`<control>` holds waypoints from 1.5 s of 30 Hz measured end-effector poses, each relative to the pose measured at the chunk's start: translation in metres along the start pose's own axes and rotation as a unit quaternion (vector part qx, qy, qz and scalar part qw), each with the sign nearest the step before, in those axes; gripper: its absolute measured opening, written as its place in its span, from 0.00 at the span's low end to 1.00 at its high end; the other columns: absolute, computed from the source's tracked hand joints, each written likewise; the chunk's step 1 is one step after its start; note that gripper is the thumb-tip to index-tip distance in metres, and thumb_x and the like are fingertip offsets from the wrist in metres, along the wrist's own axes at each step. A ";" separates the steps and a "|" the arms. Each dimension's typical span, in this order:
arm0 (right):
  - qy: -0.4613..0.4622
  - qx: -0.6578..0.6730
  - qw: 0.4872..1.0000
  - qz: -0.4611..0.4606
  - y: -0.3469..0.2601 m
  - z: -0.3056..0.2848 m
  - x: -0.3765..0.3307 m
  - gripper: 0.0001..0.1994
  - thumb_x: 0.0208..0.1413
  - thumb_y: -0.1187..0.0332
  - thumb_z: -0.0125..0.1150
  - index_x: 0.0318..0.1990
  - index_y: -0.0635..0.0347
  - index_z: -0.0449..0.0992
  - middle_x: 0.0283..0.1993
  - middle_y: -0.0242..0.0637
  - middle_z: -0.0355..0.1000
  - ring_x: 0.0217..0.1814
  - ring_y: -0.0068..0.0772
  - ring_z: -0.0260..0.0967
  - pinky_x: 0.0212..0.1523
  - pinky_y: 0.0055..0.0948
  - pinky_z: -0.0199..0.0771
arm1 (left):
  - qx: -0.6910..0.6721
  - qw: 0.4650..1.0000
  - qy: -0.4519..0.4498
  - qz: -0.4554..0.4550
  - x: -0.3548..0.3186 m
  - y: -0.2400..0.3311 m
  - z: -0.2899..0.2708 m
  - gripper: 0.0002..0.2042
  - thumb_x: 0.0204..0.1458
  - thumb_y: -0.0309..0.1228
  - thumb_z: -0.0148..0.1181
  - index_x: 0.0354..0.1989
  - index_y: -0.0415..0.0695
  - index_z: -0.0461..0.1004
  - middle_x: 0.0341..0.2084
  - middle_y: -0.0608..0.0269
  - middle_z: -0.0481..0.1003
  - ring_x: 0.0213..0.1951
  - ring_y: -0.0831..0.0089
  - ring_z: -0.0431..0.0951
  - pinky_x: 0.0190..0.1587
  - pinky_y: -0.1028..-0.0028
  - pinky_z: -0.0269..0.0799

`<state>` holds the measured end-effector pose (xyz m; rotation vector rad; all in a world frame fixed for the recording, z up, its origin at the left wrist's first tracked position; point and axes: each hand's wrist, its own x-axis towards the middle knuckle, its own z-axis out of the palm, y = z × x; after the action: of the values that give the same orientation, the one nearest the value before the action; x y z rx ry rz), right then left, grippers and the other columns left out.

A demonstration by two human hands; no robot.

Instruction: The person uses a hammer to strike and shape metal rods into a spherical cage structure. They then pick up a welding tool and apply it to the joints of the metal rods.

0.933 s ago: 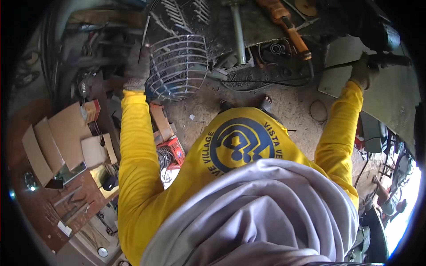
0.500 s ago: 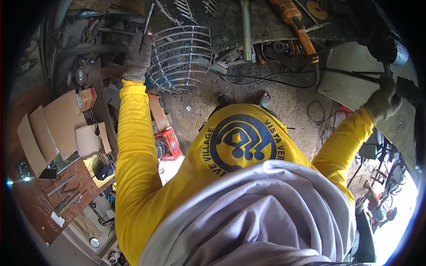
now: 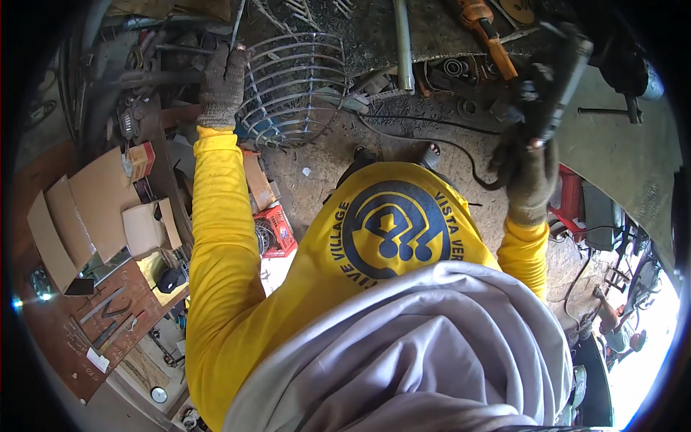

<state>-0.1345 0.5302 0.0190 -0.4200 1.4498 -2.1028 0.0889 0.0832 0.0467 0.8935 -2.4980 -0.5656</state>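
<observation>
My left hand (image 3: 223, 86), in a grey knit glove, is closed on a thin metal rod (image 3: 239, 25) that sticks up from its fingers. Right beside that hand lies a curved grille of metal bars (image 3: 295, 86), near the workbench edge. My right hand (image 3: 529, 169), also gloved, grips a long dark grey tool (image 3: 565, 86), raised and smeared by motion, so its exact kind is unclear. A black cable (image 3: 464, 147) runs across to this hand. An orange power tool (image 3: 489, 36) rests on the bench between my hands, beyond the grille.
A metal pipe (image 3: 403, 47) projects over the bench's near edge. A large metal sheet (image 3: 619, 151) stands at the right. Open cardboard boxes (image 3: 93, 209) and a red crate (image 3: 277, 230) are at the left. Another person (image 3: 619, 327) is at the far lower right.
My right hand has swung inward from the right, with the dark tool now raised in front of it. The cable has shifted along. My left hand stays by the grille.
</observation>
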 end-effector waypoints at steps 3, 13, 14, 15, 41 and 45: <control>-0.017 -0.028 0.996 0.081 0.005 0.020 -0.010 0.20 0.66 0.59 0.57 0.56 0.65 0.66 0.35 0.37 0.73 0.26 0.24 0.72 0.24 0.23 0.73 | 0.017 0.999 0.013 0.025 0.003 -0.013 0.002 0.21 0.63 0.48 0.54 0.41 0.39 0.77 0.33 0.47 0.79 0.37 0.52 0.79 0.42 0.61 0.72; -0.073 -0.075 0.972 0.212 0.021 0.028 -0.014 0.18 0.62 0.70 0.61 0.57 0.61 0.66 0.41 0.34 0.73 0.35 0.22 0.72 0.35 0.21 0.74 | -0.004 1.000 0.001 -0.006 0.000 -0.005 0.000 0.21 0.63 0.49 0.53 0.43 0.41 0.77 0.34 0.49 0.79 0.38 0.51 0.79 0.41 0.61 0.71; -0.073 -0.070 0.969 0.226 0.020 0.030 -0.015 0.18 0.62 0.69 0.61 0.57 0.61 0.66 0.41 0.33 0.73 0.35 0.21 0.72 0.35 0.21 0.74 | 0.001 1.000 0.011 0.012 0.000 -0.003 0.000 0.20 0.63 0.49 0.54 0.43 0.41 0.77 0.34 0.49 0.80 0.38 0.51 0.79 0.41 0.61 0.72; -0.073 -0.065 0.965 0.241 0.019 0.034 -0.016 0.18 0.63 0.68 0.61 0.57 0.61 0.66 0.41 0.33 0.72 0.35 0.21 0.72 0.36 0.22 0.74 | 0.006 0.999 0.020 0.030 0.001 0.000 0.001 0.20 0.63 0.49 0.54 0.43 0.42 0.77 0.34 0.49 0.80 0.37 0.51 0.79 0.41 0.61 0.72; 0.027 -0.105 0.972 0.208 0.054 0.103 -0.060 0.18 0.67 0.57 0.56 0.56 0.60 0.68 0.36 0.34 0.75 0.28 0.20 0.71 0.28 0.19 0.71 | -0.014 0.999 -0.005 0.053 0.014 -0.003 0.009 0.19 0.61 0.49 0.56 0.40 0.42 0.77 0.33 0.46 0.78 0.38 0.46 0.78 0.39 0.58 0.71; 0.055 -0.139 0.965 0.216 0.055 0.109 -0.065 0.17 0.67 0.57 0.55 0.55 0.60 0.69 0.36 0.35 0.76 0.27 0.19 0.72 0.26 0.19 0.71 | 0.051 0.983 0.033 0.172 0.026 -0.029 0.031 0.19 0.60 0.48 0.57 0.44 0.43 0.77 0.39 0.47 0.78 0.43 0.48 0.77 0.44 0.59 0.71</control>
<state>-0.0092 0.4718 0.0117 -0.0742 1.7292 -1.6051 0.0688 0.0525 0.0130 0.4858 -2.5580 -0.2917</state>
